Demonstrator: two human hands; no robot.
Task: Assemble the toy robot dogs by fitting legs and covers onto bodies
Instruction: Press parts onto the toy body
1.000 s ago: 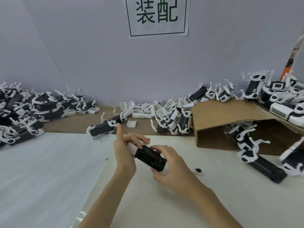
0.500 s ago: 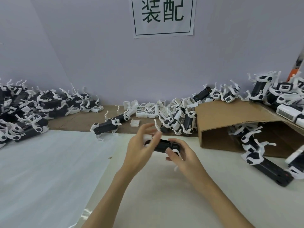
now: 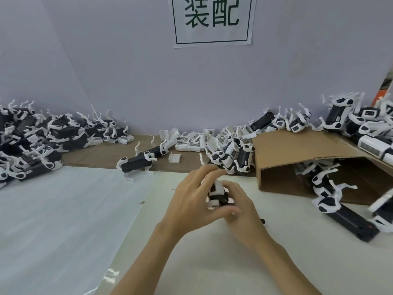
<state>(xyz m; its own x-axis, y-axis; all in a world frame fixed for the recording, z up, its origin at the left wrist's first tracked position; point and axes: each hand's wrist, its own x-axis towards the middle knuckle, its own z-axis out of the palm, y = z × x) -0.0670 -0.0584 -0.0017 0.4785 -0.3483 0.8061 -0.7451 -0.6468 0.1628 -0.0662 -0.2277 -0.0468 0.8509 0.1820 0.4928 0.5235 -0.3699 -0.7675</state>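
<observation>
I'm mid-fit here: my left hand (image 3: pixel 191 194) and right hand (image 3: pixel 240 207) both curl their fingers around the toy dog body (image 3: pixel 219 193), held between them above the desk (image 3: pixel 212 262). Its white piece sits at my fingertips, so next, I reckon, comes a firm squeeze to seat it.

matt brown cardboard box (image 3: pixel 297 150); glossy plastic toy dogs (image 3: pixel 138 163).

Both hands are holding one black toy dog body (image 3: pixel 220 195) with white parts above the white table (image 3: pixel 212 252); left hand (image 3: pixel 191 201) is gripping its near side, right hand (image 3: pixel 240 206) is cupping beneath. Blurred.
</observation>
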